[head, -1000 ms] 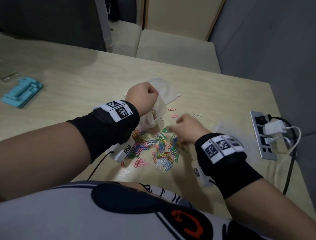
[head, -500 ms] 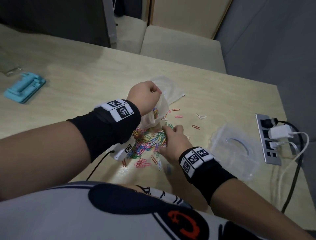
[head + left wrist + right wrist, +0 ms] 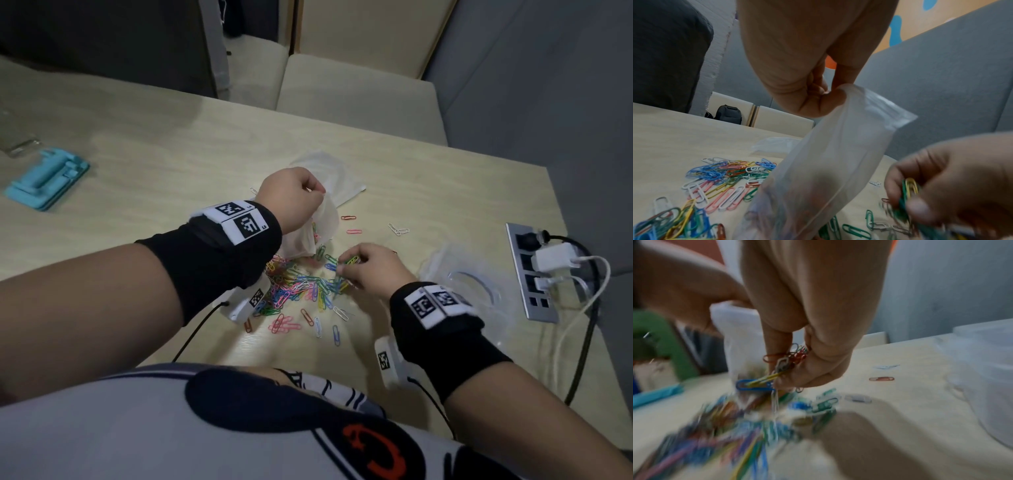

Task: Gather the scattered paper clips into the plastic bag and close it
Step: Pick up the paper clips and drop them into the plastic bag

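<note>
Bag point(image 3: 838, 154) – clear plastic; table point(image 3: 171, 144) – matt wood

Clips pile point(image 3: 301, 291) on table point(image 3: 171, 144), bag point(image 3: 325, 219) behind, power strip point(image 3: 531, 274) far rt

Motion blur is smearing the paper clips point(image 3: 719, 431) below the right grip point(image 3: 789, 369); the plastic bag point(image 3: 818, 186) is veiling its contents.

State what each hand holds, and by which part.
Left hand pinches the translucent plastic bag at its top rim. Right hand grips a bunch of coloured wire paper clips between thumb and fingertips.
</note>
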A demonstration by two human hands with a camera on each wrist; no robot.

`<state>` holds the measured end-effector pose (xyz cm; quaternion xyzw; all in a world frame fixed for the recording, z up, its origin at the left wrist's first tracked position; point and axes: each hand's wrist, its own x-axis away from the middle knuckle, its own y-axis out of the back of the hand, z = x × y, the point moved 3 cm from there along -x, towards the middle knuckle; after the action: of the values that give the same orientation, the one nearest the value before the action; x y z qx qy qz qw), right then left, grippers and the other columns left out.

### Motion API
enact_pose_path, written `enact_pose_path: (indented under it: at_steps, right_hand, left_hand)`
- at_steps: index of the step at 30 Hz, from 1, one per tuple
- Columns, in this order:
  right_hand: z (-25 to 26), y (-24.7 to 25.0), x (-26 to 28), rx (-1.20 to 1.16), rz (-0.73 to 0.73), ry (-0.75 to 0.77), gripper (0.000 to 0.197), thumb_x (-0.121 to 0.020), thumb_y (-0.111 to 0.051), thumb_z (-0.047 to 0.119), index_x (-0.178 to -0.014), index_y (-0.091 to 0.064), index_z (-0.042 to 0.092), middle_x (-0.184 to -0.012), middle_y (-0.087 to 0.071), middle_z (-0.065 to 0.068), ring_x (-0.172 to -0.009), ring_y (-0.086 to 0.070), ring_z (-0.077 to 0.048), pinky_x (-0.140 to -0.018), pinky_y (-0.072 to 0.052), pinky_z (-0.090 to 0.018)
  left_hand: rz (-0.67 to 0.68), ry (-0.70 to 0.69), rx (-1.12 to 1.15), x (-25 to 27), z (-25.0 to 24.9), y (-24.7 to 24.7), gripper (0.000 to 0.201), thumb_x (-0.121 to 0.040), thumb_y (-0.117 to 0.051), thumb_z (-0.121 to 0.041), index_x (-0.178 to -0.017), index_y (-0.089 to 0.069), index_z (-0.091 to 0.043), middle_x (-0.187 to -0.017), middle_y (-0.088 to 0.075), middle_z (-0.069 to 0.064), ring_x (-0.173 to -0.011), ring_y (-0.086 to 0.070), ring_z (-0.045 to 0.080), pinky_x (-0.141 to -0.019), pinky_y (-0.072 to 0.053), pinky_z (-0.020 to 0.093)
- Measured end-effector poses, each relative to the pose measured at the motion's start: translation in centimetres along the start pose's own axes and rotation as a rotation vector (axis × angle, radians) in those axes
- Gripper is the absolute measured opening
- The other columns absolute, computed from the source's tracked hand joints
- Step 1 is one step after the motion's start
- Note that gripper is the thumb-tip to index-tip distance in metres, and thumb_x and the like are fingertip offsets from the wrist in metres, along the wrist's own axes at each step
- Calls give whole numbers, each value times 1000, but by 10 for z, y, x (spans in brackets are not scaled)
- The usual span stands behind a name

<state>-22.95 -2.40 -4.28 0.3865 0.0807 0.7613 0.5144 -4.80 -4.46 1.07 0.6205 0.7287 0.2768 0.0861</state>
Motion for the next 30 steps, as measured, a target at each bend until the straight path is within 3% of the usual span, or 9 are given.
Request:
enact_pose_path:
  at_steps: [4, 9, 13, 16, 19, 21, 26, 28, 30]
  right_hand:
    - [19, 23, 7, -418, -26, -3, 12, -79, -74, 8, -82, -68, 17, -78, -66, -6, -61, -60, -15, -67, -53, -30]
    - [54, 34, 20, -780, 45, 30, 10, -86, -63, -2, -85, -62, 7, -80, -64, -8, -63, -64, -11, -58, -54, -17]
    - [69, 21, 18, -589, 50, -1, 5, -87, -65, 3, -85, -61, 6, -80, -64, -10, -64, -65, -14, -57, -55, -19]
    - [72, 18, 9, -315, 1, -5, 8, -90, -60, 15, -82, -62, 12, -87, -63, -7, -76, -63, -18, -66, -56, -25]
    - [78, 20, 7, -225, 55, 4, 27, -92, -52, 14, -115, -60, 3, -101, -59, -9, -89, -60, -22, -76, -56, -32]
    - [83, 21, 7, -222, 92, 11, 29, -94, -48, 8, -121, -57, 4, -100, -58, -9, -88, -59, -23, -80, -55, -36]
    - [81, 29, -7, -436, -45, 30, 19, -93, -41, -2, -92, -59, 6, -82, -57, -10, -67, -58, -20, -57, -52, -25]
    - [68, 32, -18, -472, -93, -16, 19, -92, -43, 1, -86, -60, 9, -80, -58, -10, -68, -58, -20, -66, -57, -33]
    - [50, 36, -34, -213, -127, -58, 16, -93, -47, 13, -97, -63, 14, -100, -63, -12, -88, -62, -26, -88, -54, -42]
  left_hand:
    - [12, -3, -32, 4, -5, -2, 15, -84, -55, -20, -72, -59, -29, -70, -59, -6, -69, -58, 21, -78, -58, 42]
    - [27, 0, -53, 11, -10, -6, 17, -82, -53, -18, -70, -58, -28, -69, -62, -2, -68, -60, 25, -79, -58, 44]
    - [42, 3, -21, 15, -15, -7, 21, -80, -50, -12, -68, -57, -27, -62, -61, -1, -65, -65, 31, -73, -59, 45]
    - [39, -6, 2, 16, -17, -7, 23, -80, -48, -9, -68, -58, -26, -60, -61, -2, -66, -68, 35, -70, -60, 45]
    - [22, -3, 18, 14, -15, -5, 23, -80, -48, -9, -68, -58, -26, -59, -60, -1, -61, -64, 29, -70, -60, 45]
    - [0, 6, 30, 11, -13, -3, 24, -81, -47, -9, -68, -58, -26, -59, -60, -2, -60, -63, 28, -70, -60, 45]
    - [-63, 11, 47, 3, -6, 0, 22, -82, -49, -12, -68, -59, -26, -62, -57, -7, -63, -58, 24, -73, -59, 42]
    - [-82, 22, 56, -1, -2, 2, 21, -83, -50, -13, -70, -60, -25, -63, -54, -11, -63, -53, 20, -71, -56, 38]
    - [-95, 32, 63, -4, 2, 6, 18, -85, -50, -13, -77, -63, -21, -63, -52, -13, -62, -50, 17, -63, -46, 30]
